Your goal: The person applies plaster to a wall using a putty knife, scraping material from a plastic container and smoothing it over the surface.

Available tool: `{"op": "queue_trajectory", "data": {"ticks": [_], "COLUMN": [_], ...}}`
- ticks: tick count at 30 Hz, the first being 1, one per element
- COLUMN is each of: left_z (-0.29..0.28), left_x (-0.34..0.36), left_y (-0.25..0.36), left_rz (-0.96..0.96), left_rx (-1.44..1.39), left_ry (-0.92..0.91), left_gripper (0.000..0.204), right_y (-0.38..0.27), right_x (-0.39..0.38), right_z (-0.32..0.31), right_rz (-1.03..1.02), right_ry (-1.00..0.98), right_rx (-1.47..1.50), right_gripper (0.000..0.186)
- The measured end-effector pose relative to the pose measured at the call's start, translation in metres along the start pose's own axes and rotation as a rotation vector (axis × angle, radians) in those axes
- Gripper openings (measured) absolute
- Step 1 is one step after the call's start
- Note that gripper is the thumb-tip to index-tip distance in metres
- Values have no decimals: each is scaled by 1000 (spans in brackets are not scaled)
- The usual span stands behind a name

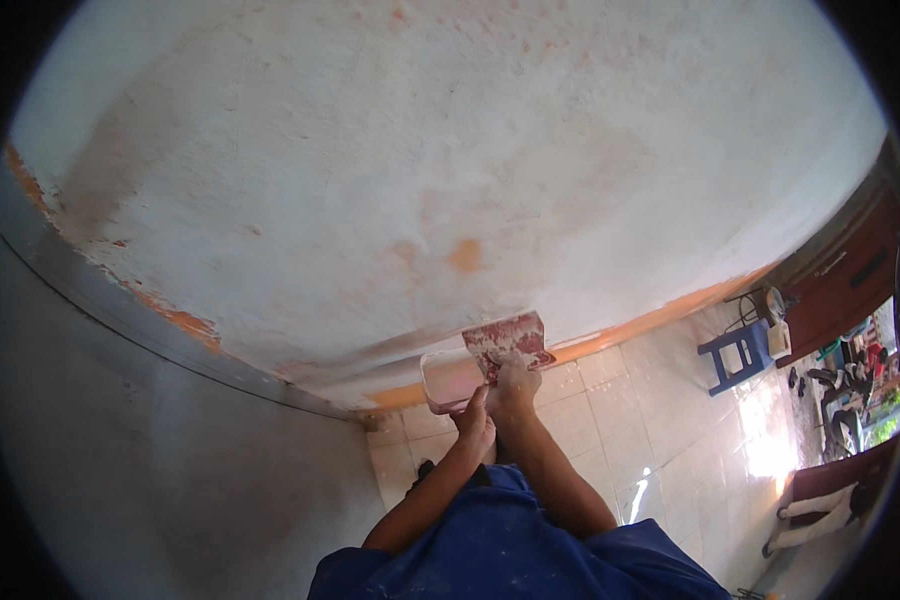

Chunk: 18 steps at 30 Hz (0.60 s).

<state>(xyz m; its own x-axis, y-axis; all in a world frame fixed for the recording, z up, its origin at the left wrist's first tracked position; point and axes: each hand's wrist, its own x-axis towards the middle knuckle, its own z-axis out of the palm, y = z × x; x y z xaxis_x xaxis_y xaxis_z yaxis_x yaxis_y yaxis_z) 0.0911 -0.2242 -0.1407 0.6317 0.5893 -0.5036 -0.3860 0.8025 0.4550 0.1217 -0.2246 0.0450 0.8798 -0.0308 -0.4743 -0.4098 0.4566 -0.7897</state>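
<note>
My left hand (475, 430) is closed on the near edge of a pale, rounded rectangular tub (448, 379). Its inside looks pinkish, and what lies in it is hard to make out. In my right hand (517, 388) is a flat red putty spreader (507, 338), smeared with whitish filler and gripped at its near edge. The spreader is just beside the tub, overlapping its right side in view. Ahead stands a wall (370, 180) coated in patchy white, with an orange patch (467, 256) showing through.
A grey surface (170, 440) meets the wall at left along a ragged orange edge. Pale tiles (610, 420) cover the floor. To the right are a blue plastic stool (736, 357), a brown door (845, 285) and a bright opening with several cluttered items.
</note>
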Motion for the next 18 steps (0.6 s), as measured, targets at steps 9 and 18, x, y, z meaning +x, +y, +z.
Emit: {"op": "queue_trajectory", "data": {"ticks": [9,18], "left_z": [21,5], "left_x": [-22,-5], "left_y": [33,20], "left_rz": [-146,-104], "left_rx": [28,-74], "left_ry": [82,22], "left_gripper": [59,61], "right_y": [-21,-8], "right_x": [17,-15], "right_z": [17,-18], "right_rz": [-922,-160], "right_ry": [-373,-396], "right_rx": [-754,102], "right_gripper": [14,14]}}
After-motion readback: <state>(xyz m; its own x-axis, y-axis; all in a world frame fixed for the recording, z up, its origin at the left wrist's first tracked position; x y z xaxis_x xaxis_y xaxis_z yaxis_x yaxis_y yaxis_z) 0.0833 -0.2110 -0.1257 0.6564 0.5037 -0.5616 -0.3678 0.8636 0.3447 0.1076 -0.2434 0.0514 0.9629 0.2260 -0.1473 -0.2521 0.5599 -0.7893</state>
